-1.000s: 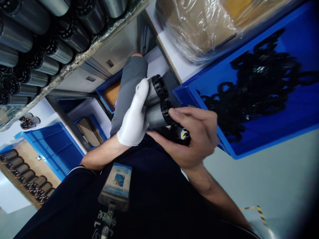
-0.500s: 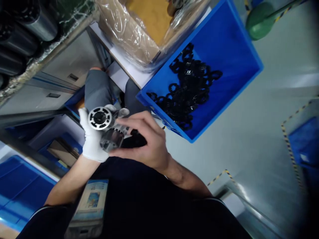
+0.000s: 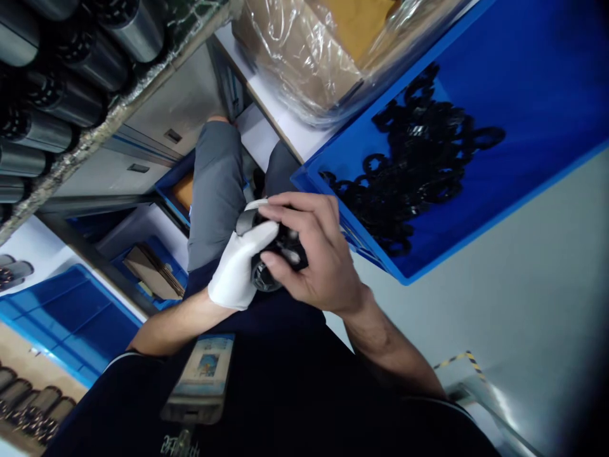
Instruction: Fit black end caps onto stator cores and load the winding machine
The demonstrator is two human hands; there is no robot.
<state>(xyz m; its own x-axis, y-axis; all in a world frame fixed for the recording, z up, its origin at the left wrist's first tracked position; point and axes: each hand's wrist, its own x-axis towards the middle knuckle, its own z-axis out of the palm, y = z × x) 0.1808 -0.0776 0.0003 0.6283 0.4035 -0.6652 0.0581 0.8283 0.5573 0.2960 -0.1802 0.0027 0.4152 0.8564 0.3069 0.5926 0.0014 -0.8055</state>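
Observation:
My left hand (image 3: 238, 270), in a white glove, is closed around a slotted metal core (image 3: 245, 222), whose grey side shows between thumb and fingers. My bare right hand (image 3: 321, 254) reaches over from the right. Its fingertips rest on the core's top, and its thumb is by a dark round part (image 3: 266, 277) at the lower side of the cluster. Between the two hands are more dark parts, mostly covered by fingers. To the right, a blue bin (image 3: 409, 276) holds a heap of black slotted rings (image 3: 419, 158).
Rows of metal cylinders (image 3: 85, 57) lie at the upper left. A plastic-lined cardboard box (image 3: 304, 70) stands beside the bin. Lower left are a blue crate (image 3: 61, 317) and more cylinders (image 3: 33, 406). Grey-clad legs (image 3: 214, 184) are below the bench. A badge (image 3: 204, 374) hangs at my chest.
The view has shifted, so the bin appears larger and further right. The core has turned so its slotted end face no longer shows, and my right hand has moved in over the parts.

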